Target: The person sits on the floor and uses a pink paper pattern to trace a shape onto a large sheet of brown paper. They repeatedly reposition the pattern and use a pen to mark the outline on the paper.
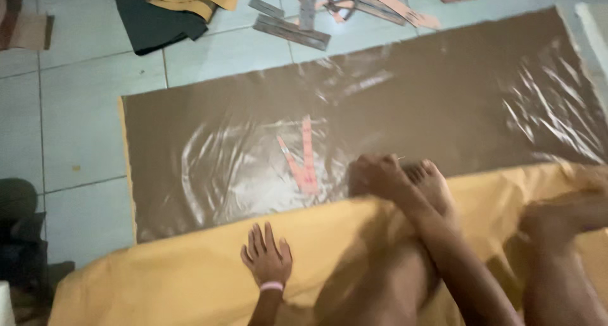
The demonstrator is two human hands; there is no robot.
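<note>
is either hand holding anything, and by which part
The left hand lies flat and open on the yellow fabric sheet, holding nothing. The right hand is closed at the brown sheet's near edge; too blurred to tell any grip.

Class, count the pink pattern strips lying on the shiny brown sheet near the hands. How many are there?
2. A short slanted pink strip and a longer upright pink strip lie on the brown sheet, meeting near the bottom, left of the right hand. Blur may hide others.

The person's arms are bare, with no sleeves on them. A thin pink band goes round the wrist of the left hand. The right hand has nothing on it. The legs and feet are bare too.
</note>
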